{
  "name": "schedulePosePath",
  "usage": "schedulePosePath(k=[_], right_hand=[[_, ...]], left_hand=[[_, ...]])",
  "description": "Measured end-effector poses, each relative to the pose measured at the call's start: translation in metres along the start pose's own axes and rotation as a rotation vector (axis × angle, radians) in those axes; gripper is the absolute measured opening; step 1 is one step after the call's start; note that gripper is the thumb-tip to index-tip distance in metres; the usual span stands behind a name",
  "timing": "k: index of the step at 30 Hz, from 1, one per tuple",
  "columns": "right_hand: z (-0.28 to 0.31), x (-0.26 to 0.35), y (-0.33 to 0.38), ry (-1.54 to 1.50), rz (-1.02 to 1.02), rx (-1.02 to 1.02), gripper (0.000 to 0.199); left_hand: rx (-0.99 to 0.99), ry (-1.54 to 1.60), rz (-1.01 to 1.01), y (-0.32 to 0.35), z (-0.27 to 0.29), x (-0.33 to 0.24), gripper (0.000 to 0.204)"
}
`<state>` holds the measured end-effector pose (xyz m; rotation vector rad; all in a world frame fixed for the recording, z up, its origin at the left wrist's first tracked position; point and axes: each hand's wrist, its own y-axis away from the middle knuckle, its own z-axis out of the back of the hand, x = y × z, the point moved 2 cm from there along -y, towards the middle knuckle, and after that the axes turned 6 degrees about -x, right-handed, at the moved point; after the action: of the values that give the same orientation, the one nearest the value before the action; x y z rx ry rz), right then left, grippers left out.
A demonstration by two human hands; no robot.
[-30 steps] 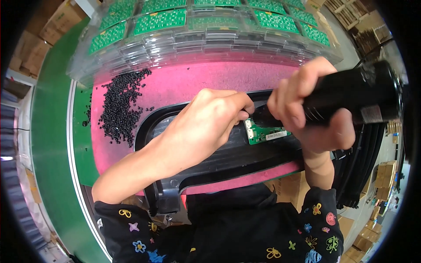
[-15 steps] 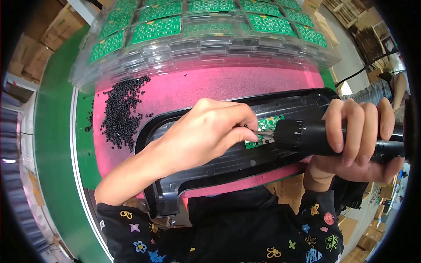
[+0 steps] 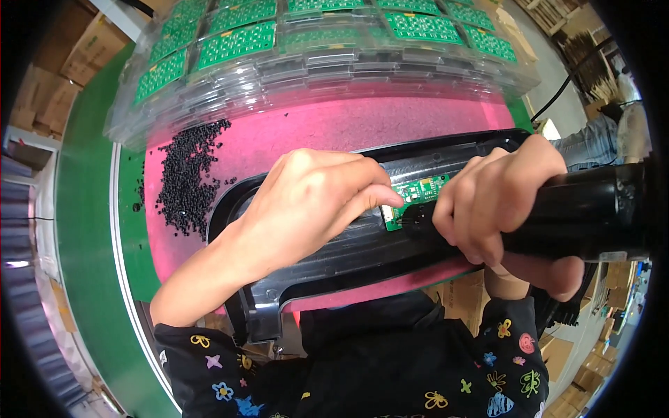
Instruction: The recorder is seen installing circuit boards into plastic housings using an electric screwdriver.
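My left hand [image 3: 324, 191] is closed, its thumb and forefinger pinched at the left edge of a small green circuit board [image 3: 411, 194]. Whatever lies between those fingertips is hidden. The board rests inside a long black plastic housing [image 3: 334, 261], its hollow side up. Wrapped round the front part of a thick black power screwdriver [image 3: 578, 216], my right hand [image 3: 488, 198] holds the tool almost level over the housing's right part. The tool's dark front end [image 3: 417, 214] points left, over the board's lower right area; its tip is not clear.
A pile of tiny black pieces like screws [image 3: 187, 181] lies left of the housing on the pink mat [image 3: 320, 125]. Behind stand stacked clear trays [image 3: 313, 73] with several green boards. The green tabletop [image 3: 87, 209] runs along the left. Another person's leg [image 3: 592, 146] shows at right.
My right hand has slid forward along the screwdriver toward its front end, and the tool has shifted left. The bright metal shaft no longer shows. My left fingertips moved slightly left and up.
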<state>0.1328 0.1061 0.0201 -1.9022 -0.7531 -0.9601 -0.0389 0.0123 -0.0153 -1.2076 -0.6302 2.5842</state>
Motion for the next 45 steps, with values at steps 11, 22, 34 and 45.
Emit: schedulePosePath(k=[11,22,34,45], right_hand=[[-0.008,-0.009,-0.008,0.089,0.074,0.116,0.053],[-0.009,0.007,-0.004,0.45,-0.101,0.245,0.051],[-0.021,0.009,-0.002,0.006,0.456,-0.189,0.047],[-0.002,0.042,0.007,0.135,0.369,-0.252,0.046]], left_hand=[[-0.015,-0.08,0.038,-0.002,0.001,-0.007,0.015],[0.1,-0.068,0.011,0.003,-0.004,0.0,0.012],[0.203,0.052,0.035,0.007,-0.002,0.0,0.019],[0.083,0.076,-0.107,-0.002,0.002,-0.01,0.065]])
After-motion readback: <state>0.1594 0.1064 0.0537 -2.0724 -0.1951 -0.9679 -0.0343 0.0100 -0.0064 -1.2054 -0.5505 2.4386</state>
